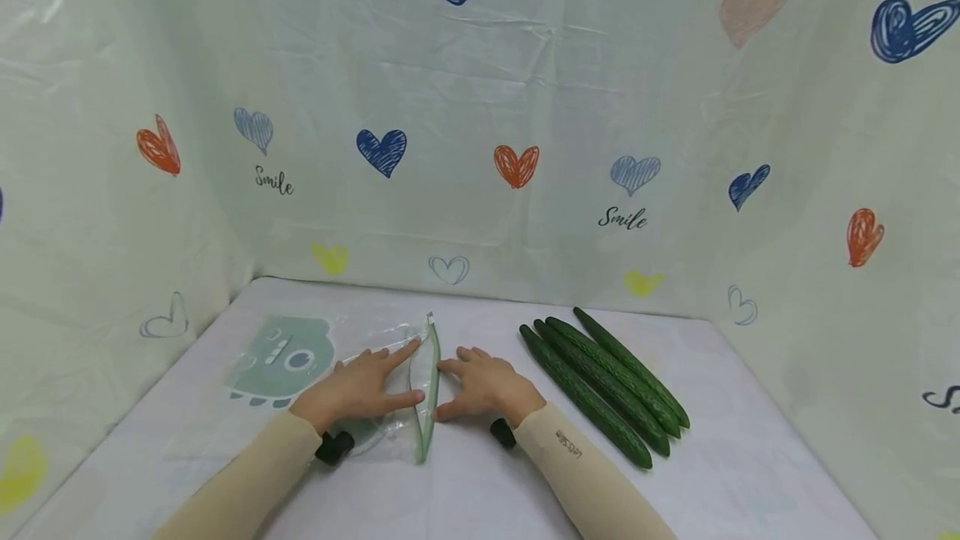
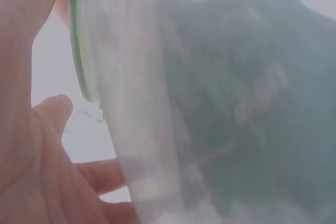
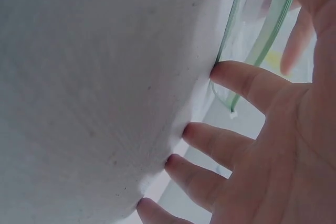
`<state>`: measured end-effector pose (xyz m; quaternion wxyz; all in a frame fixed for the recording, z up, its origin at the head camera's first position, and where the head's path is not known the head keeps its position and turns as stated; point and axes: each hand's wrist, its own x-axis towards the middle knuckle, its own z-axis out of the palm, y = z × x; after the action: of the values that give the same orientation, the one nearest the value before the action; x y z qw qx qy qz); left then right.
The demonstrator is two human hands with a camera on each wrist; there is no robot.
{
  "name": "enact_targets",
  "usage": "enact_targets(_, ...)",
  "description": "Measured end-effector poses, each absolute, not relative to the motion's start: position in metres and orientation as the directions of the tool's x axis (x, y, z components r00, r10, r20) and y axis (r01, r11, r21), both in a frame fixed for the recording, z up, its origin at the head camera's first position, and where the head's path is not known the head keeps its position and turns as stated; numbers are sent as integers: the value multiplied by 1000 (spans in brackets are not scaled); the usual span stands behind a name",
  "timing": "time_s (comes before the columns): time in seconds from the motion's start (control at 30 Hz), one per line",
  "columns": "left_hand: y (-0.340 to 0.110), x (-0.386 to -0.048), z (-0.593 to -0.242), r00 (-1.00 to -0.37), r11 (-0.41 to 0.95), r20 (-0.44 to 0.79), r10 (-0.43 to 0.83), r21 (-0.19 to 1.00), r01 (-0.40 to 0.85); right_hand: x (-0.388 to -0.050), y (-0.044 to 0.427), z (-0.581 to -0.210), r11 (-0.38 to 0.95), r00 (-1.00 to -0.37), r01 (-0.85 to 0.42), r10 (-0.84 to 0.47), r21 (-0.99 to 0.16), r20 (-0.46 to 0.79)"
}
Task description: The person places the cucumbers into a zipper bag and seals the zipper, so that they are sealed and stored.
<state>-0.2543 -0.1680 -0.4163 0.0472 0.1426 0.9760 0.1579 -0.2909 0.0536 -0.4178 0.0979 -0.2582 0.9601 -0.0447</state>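
A clear zip bag (image 1: pixel 281 357) with a pale green cartoon print lies on the table. Its green-edged mouth (image 1: pixel 434 382) faces right and gapes a little. Spread over the bag just left of that mouth is my left hand (image 1: pixel 356 386), fingers extended; in the left wrist view the bag (image 2: pixel 220 103) covers some of its fingertips. My right hand (image 1: pixel 487 386) has its fingers spread at the other side of the mouth. In the right wrist view its fingertips rest on the white tabletop (image 3: pixel 105 98), the index finger (image 3: pixel 247 80) against the green edge.
Several long dark green cucumbers (image 1: pixel 600 382) lie side by side to the right of my right hand. Behind the table hangs a pale curtain (image 1: pixel 465 90) printed with hearts, and it continues along both sides.
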Motion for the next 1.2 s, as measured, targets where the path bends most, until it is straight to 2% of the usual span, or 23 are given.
enact_targets(0.33,-163,-257,-418,-953,922,-25,303,262,286,-291,55,-417,862,-846,-491,-506,-126,-167)
enact_targets(0.63,-162,-259,-426,-906,895,84,414,144,423,-291,55,-418,862,-848,-490,-506,-125,-161)
enact_targets(0.9,-153,-263,-425,-912,912,128,390,83,402,-290,55,-417,861,-846,-493,-508,-127,-163)
enact_targets(1.03,-149,-267,-423,-909,906,127,397,101,410,-291,55,-418,860,-846,-491,-508,-136,-161)
enact_targets(1.2,-145,-270,-420,-913,874,51,404,275,401,-292,55,-419,858,-843,-495,-512,-137,-164)
